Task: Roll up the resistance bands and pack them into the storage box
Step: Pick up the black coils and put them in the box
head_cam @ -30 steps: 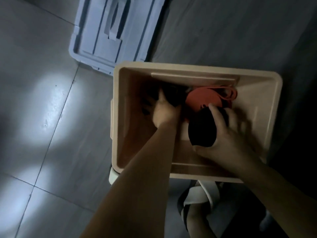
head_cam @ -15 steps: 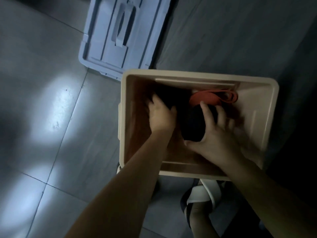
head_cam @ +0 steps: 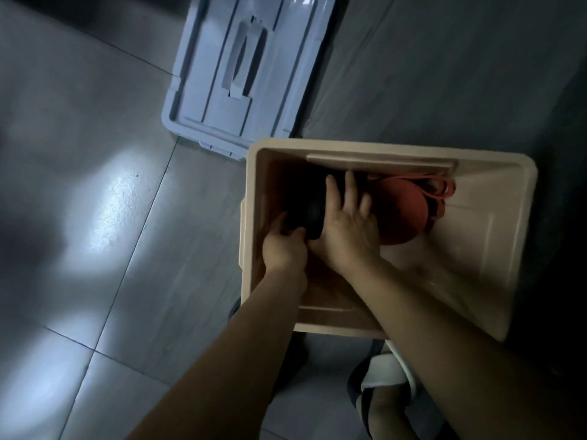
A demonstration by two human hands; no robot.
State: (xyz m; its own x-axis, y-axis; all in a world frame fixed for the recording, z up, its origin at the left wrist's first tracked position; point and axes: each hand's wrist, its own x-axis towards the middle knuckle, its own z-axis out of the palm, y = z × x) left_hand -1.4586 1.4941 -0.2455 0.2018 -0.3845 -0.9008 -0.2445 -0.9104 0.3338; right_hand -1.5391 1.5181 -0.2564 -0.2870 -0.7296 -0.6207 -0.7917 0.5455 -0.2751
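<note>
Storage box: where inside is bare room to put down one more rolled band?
Bare floor lies between the orange roll and the right wall of the storage box, and a strip along the near wall, crossed by the forearms. The far left is crowded: black roll, left hand, right hand.

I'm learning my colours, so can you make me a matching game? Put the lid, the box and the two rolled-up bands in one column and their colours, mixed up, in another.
Things:
1. lid
2. storage box
3. left roll, gripped by the left hand
4. right roll, beside the right hand

Colours:
A. orange-red
B. pale blue
C. black
D. beige

Pairs: 1-B, 2-D, 3-C, 4-A
</note>
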